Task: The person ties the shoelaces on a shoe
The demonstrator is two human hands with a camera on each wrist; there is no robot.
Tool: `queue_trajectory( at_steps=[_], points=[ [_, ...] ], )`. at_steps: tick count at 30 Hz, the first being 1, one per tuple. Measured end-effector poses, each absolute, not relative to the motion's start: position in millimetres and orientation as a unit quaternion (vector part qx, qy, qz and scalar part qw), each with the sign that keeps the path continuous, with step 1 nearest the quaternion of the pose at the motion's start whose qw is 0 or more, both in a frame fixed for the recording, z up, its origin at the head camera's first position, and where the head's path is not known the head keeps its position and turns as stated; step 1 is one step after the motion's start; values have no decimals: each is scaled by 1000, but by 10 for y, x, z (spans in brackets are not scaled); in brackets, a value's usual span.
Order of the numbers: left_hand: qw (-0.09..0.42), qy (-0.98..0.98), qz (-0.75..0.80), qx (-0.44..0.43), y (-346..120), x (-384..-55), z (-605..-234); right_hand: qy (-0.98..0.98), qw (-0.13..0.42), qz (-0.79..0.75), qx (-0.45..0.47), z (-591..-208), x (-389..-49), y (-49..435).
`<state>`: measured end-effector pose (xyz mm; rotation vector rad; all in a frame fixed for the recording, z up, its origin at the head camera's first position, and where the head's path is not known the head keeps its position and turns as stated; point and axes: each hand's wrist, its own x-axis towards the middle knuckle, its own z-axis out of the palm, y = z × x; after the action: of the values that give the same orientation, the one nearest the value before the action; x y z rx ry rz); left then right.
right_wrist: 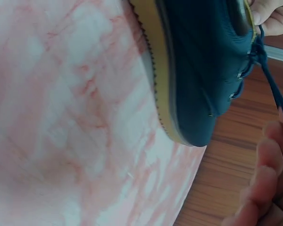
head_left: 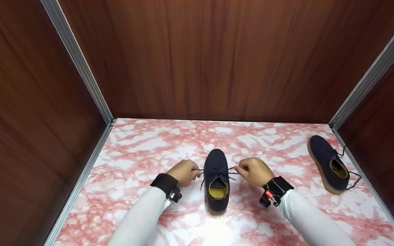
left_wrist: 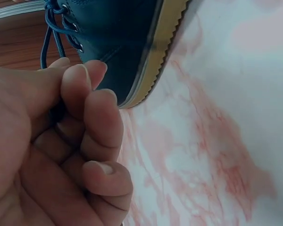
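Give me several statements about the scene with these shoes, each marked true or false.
1. The left grip and the right grip both hold thin, dark blue lace. True.
2. The dark blue, tan-soled lace-up shoe between them lies on its side. False: it stands on its sole.
3. Its yellow insole shows through the opening. True.
4. The matching dark blue, tan-soled shoe at right is tied in a bow. False: its thin, dark laces trail loose.
5. The flat, marbled surface is green and black. False: it is pinkish red and white.
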<state>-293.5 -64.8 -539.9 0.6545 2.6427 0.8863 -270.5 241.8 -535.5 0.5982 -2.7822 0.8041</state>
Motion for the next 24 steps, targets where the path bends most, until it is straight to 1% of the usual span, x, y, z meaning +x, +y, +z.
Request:
queue_trajectory(
  at_steps=[3, 6, 11, 15, 19, 24],
  points=[
    [136, 913, 307, 231, -646, -2932, -5410, -947, 103, 260, 160, -5398, -2696, 2435],
    [141, 912, 308, 233, -641, -2927, -5410, -955, 90, 247, 135, -5419, -2686, 2439],
    [165, 907, 308, 235, -654, -2929, -5406, -958, 53, 229, 165, -5418, -2693, 2433],
    [190, 901, 310, 235, -669, -2938, -5410, -954, 39, 221, 200, -5395, -2699, 2440],
    [191, 900, 305, 247, -676, -2941, -5405, -957, 58, 188, 213, -5374, -2695, 2460],
    [157, 908, 276, 273, -684, -2957, -5406, -967, 92, 143, 189, -5391, -2677, 2475]
  ],
)
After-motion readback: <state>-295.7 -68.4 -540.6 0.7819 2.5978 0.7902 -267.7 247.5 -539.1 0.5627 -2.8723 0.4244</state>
